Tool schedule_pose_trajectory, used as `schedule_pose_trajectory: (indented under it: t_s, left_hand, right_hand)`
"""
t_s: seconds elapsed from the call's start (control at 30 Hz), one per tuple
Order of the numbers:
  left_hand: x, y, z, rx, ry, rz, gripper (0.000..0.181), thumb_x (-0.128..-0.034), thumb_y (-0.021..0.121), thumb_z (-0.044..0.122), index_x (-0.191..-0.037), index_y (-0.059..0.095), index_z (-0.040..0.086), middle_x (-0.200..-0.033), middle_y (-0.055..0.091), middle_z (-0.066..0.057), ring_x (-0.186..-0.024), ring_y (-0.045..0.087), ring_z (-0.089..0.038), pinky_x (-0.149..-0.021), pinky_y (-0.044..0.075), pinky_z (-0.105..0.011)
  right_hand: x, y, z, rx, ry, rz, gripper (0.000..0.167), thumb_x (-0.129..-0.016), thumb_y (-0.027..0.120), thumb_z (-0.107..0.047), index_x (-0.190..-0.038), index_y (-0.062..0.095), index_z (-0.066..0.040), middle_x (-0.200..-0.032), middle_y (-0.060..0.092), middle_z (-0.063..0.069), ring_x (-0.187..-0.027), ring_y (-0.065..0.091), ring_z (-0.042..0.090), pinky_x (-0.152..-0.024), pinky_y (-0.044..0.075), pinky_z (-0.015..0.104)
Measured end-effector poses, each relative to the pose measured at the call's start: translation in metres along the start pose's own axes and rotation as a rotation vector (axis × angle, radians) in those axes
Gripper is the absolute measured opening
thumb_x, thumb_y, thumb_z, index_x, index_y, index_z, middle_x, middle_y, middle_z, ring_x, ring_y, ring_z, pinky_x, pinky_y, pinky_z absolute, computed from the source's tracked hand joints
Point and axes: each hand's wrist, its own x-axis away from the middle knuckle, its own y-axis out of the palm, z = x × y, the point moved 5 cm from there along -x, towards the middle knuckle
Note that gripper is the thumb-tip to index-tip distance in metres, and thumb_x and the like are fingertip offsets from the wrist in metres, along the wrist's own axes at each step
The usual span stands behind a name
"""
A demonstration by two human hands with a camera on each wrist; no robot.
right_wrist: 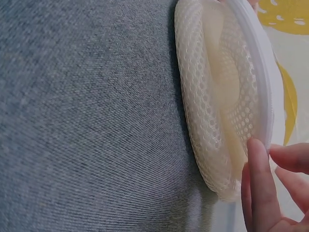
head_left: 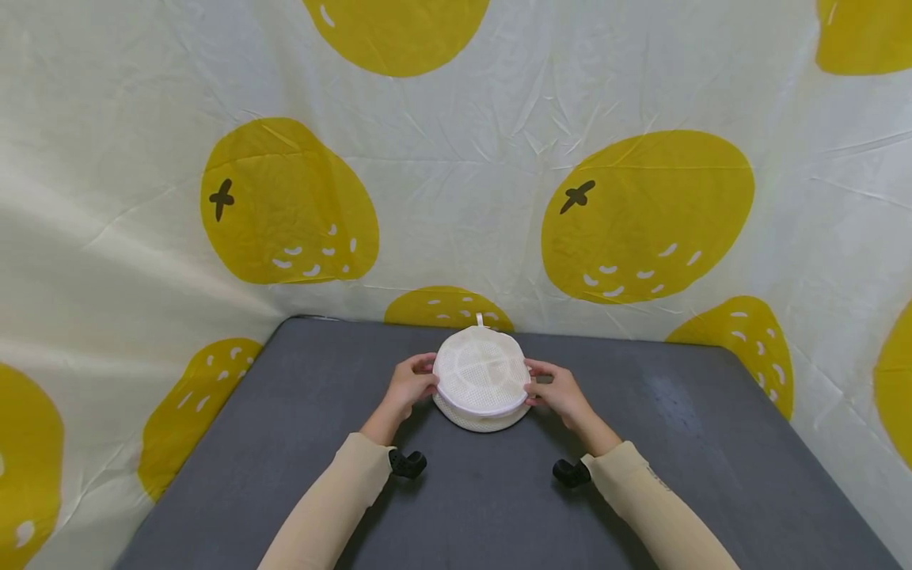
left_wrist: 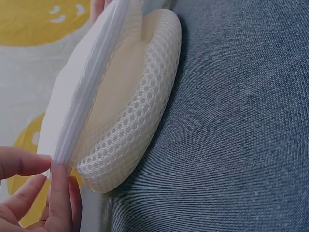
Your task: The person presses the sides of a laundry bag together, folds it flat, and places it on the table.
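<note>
A round white mesh laundry bag point(head_left: 483, 372) rests at the far middle of the table, with a small loop at its back. Its zipped rim stands apart from the lower padded mesh part point(left_wrist: 140, 111), leaving a gap at the front. Beige material point(right_wrist: 228, 89) shows inside; its kind is unclear. My left hand point(head_left: 413, 381) pinches the white zipper edge point(left_wrist: 89, 87) at the left side between thumb and fingers. On the opposite side, my right hand point(head_left: 559, 389) pinches the same rim point(right_wrist: 263, 92), fingertips against the mesh.
The dark grey table point(head_left: 484, 499) stretches around the bag to its back edge. Behind it hangs a white cloth point(head_left: 456, 214) printed with large yellow fruit shapes. Black wrist devices point(head_left: 408, 464) sit at both beige sleeve cuffs.
</note>
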Motion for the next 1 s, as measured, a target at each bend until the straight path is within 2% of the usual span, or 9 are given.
schedule_pose_trajectory:
  t_s: [0.2, 0.43, 1.0]
  left_hand:
    - [0.002, 0.002, 0.002, 0.009, 0.013, 0.004, 0.052, -0.0853, 0.064, -0.012, -0.135, 0.064, 0.001, -0.107, 0.061, -0.015, -0.078, 0.060, -0.019, -0.068, 0.057, -0.028]
    - [0.001, 0.003, -0.002, -0.007, 0.023, 0.003, 0.051, -0.0851, 0.063, -0.013, -0.134, 0.065, 0.000, -0.102, 0.060, -0.014, -0.078, 0.058, -0.019, -0.067, 0.057, -0.028]
    - [-0.001, 0.005, -0.011, -0.029, -0.003, 0.021, 0.049, -0.0866, 0.062, -0.014, -0.134, 0.064, -0.001, -0.104, 0.060, -0.016, -0.080, 0.058, -0.019, -0.069, 0.057, -0.029]
  right_hand:
    - [-0.002, -0.002, 0.003, 0.014, 0.016, -0.002, 0.054, -0.092, 0.065, 0.013, -0.144, 0.051, 0.011, -0.124, 0.052, 0.030, -0.071, 0.065, 0.017, -0.073, 0.062, 0.035]
    - [-0.003, -0.001, 0.004, 0.053, 0.030, 0.008, 0.053, -0.091, 0.066, 0.014, -0.143, 0.053, 0.010, -0.125, 0.054, 0.030, -0.067, 0.064, 0.014, -0.071, 0.061, 0.031]
    - [-0.008, 0.000, 0.009, 0.126, -0.027, 0.011, 0.054, -0.087, 0.068, 0.018, -0.139, 0.055, 0.013, -0.124, 0.057, 0.034, -0.062, 0.064, 0.013, -0.067, 0.061, 0.032]
